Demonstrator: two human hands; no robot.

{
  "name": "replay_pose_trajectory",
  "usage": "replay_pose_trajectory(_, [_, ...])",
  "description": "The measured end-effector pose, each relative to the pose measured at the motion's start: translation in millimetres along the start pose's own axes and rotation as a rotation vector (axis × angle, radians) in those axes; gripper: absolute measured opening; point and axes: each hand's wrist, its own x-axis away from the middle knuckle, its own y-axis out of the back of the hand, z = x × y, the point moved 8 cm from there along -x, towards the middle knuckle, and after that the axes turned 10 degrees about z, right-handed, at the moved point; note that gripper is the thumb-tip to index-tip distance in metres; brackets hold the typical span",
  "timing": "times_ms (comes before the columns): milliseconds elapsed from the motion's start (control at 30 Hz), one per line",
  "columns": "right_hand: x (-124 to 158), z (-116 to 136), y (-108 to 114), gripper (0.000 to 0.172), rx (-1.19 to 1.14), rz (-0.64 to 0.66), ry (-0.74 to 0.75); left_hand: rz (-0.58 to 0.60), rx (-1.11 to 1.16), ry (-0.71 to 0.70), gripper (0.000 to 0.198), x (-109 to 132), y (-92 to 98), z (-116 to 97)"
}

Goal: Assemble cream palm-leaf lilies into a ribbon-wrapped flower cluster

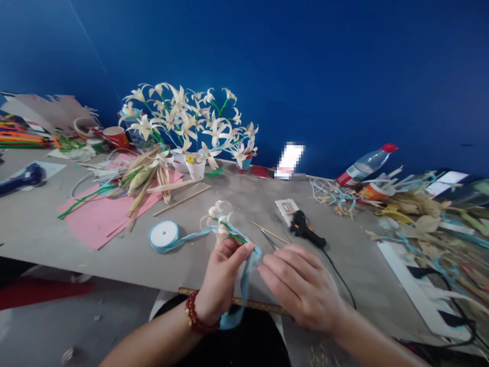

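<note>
My left hand [225, 267], with a red bead bracelet at the wrist, is closed on the green stem of a small husk-petal flower [218, 216]. Pale curled petals stick out above the fingers, and blue ribbon [244, 290] lies around the stem's lower part. A loose length of that ribbon hangs below the hand in a loop toward my lap. My right hand [301, 285] is pinched at the blue-covered lower end; its fingertips are partly hidden. To the left lies the ribbon spool [164, 236], its strip running toward the flower.
Finished white flowers [179, 117] stand in cups along the blue wall. Pink paper [86, 221] and dried husks [143, 178] lie left. A black glue gun [305, 229], tweezers [269, 239] and a stick [267, 231] lie ahead. At right are a bottle [364, 165] and a power strip [408, 285].
</note>
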Motion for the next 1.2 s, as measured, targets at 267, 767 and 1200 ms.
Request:
replay_pose_trajectory(267, [-8,4,-9,0.023,0.135,0.034,-0.031,-0.021,0.015,0.01,0.013,2,-5.4,-2])
replay_pose_trajectory(767, [-8,7,13,0.018,0.066,-0.082,-0.013,-0.018,-0.055,-0.021,0.014,7,-2.9,-5])
replay_pose_trajectory(1200, [0,-13,23,0.021,-0.228,-0.153,-0.131,0.083,-0.535,-0.249,0.005,21,-13.7,-35])
